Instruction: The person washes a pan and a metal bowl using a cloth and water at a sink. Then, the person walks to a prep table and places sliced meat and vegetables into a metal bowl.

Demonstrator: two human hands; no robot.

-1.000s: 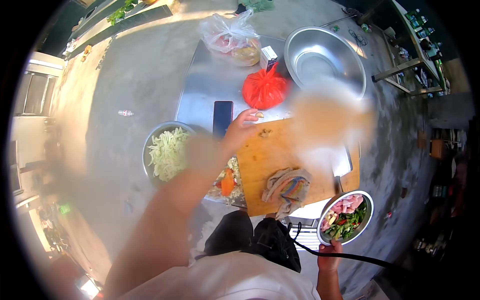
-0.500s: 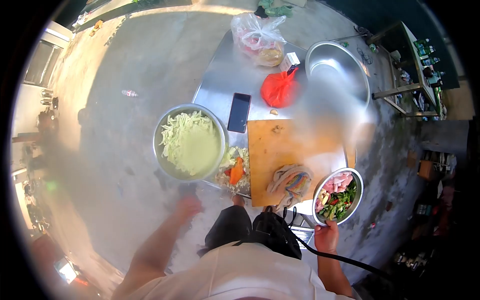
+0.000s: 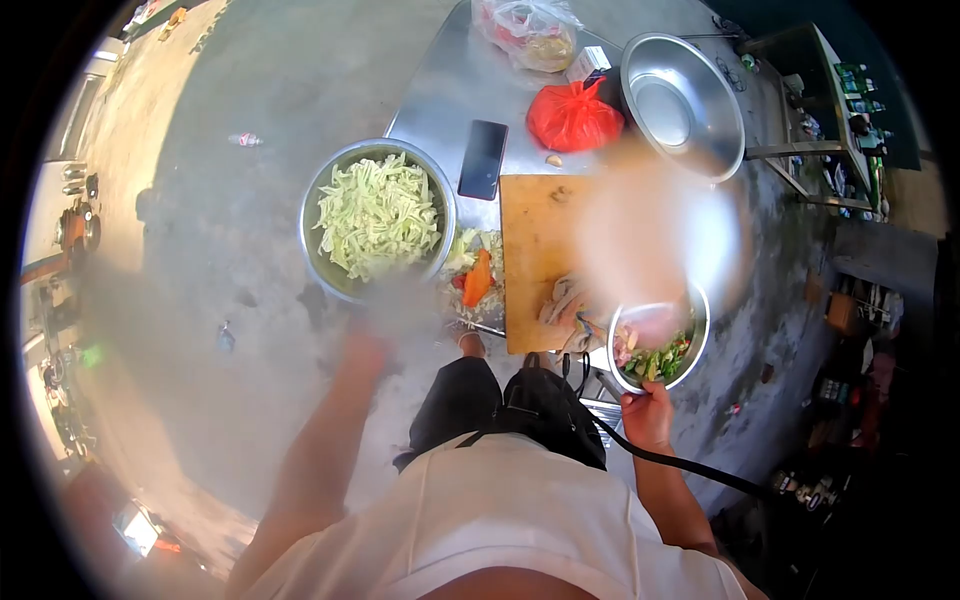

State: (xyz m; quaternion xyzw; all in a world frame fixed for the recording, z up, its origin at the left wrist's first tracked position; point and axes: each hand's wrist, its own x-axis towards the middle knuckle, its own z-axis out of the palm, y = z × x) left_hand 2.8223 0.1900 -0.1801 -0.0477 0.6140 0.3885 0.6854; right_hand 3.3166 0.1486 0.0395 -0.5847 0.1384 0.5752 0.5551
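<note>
My right hand (image 3: pixel 648 415) grips the near rim of a small metal bowl (image 3: pixel 612 358), fingers closed. Inside it are pink meat pieces and chopped green and red vegetables (image 3: pixel 655 362), partly behind a bright blur. At the left, a large metal bowl (image 3: pixel 304 225) holds shredded cabbage (image 3: pixel 378 215). My left hand (image 3: pixel 365 345) is close below that bowl's near rim. A grey smear hides its fingers, so whether it touches the bowl is unclear. A wooden cutting board (image 3: pixel 535 235) lies between the bowls, with a crumpled cloth (image 3: pixel 568 310) on its near part.
A phone (image 3: pixel 483 160), a red plastic bag (image 3: pixel 573 115), a clear bag (image 3: pixel 528 35) and a wide metal basin (image 3: pixel 660 110) stand on the metal table (image 3: pixel 430 100). Vegetable scraps (image 3: pixel 478 280) lie left of the board. A shelf with bottles (image 3: pixel 855 95) is at the right.
The view has shifted, so the table appears higher. My right hand and the small bowl have moved slightly left relative to the board. The blur now covers part of that bowl and less of the cabbage.
</note>
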